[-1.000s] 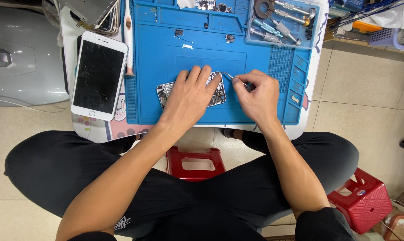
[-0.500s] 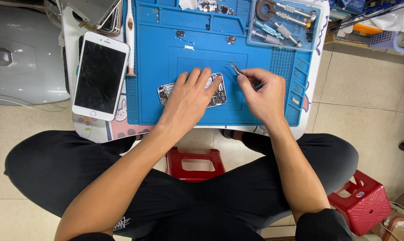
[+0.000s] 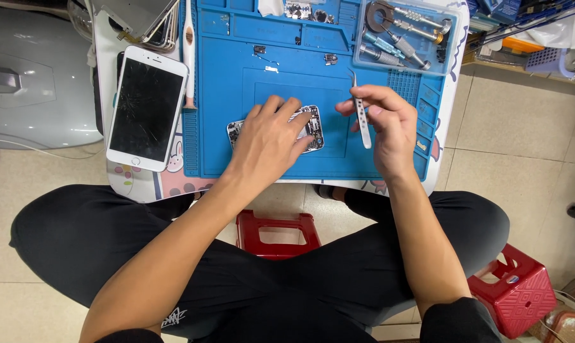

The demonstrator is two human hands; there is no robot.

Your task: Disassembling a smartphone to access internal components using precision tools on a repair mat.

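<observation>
On the blue rubbery mat (image 3: 236,95), right hand (image 3: 389,130) pinches slim steel tweezers (image 3: 361,117).

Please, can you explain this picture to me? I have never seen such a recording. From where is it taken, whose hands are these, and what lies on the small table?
There is one picture, taken by a camera worn on the person's head, looking straight down. So you see the person's own two bare arms, the legs in black trousers, and a red plastic stool between the knees.

On the small white table lies a blue rubber work mat with moulded compartments. The left hand rests flat on an opened phone body with exposed small parts, pressing it onto the mat. The right hand holds thin silver metal tweezers in a finger grip, raised beside the phone body, not touching it.

Left of the mat lies a white smartphone with a cracked dark screen. At the upper right, a clear plastic tray holds metal tools.
</observation>
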